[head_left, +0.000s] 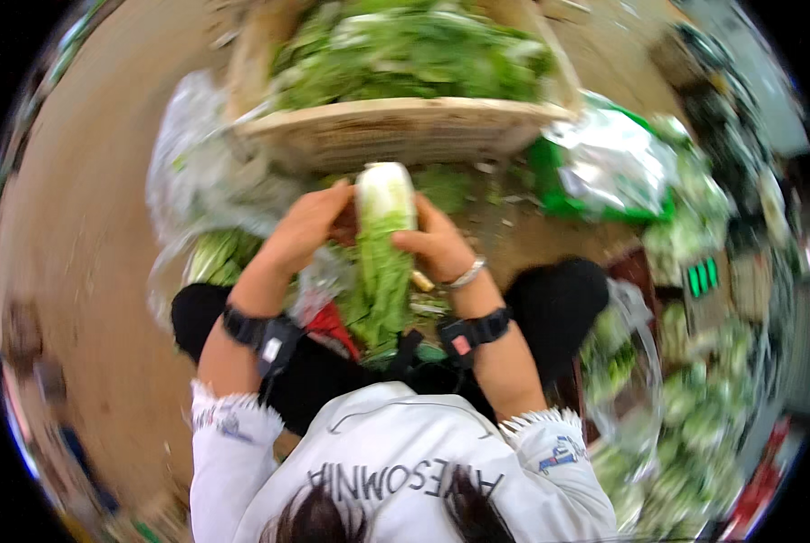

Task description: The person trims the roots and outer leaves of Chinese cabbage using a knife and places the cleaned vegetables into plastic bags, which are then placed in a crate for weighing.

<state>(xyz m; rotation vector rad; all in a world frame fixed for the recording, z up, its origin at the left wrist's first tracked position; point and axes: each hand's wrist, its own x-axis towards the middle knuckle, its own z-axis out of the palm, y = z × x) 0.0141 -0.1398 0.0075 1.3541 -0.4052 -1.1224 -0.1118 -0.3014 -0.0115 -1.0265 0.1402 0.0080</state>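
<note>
Between my hands is a long napa cabbage (385,226), its white stem end pointing away from me and its loose green leaves hanging toward my lap. My right hand (434,237) grips its right side, with the thumb laid across the front. On the other side my left hand (319,219) curls against the cabbage; its fingertips are partly hidden and a little blurred. Past the stem end stands a pale plastic crate (405,118) heaped with green cabbage leaves (414,59).
A clear plastic bag (188,163) lies left of the crate, near more cabbage (219,258). To the right are a green-and-white package (609,163), a scale with a lit green display (702,278), an opened clear bag (636,362) and many piled cabbages (708,416). Leaf scraps litter the floor.
</note>
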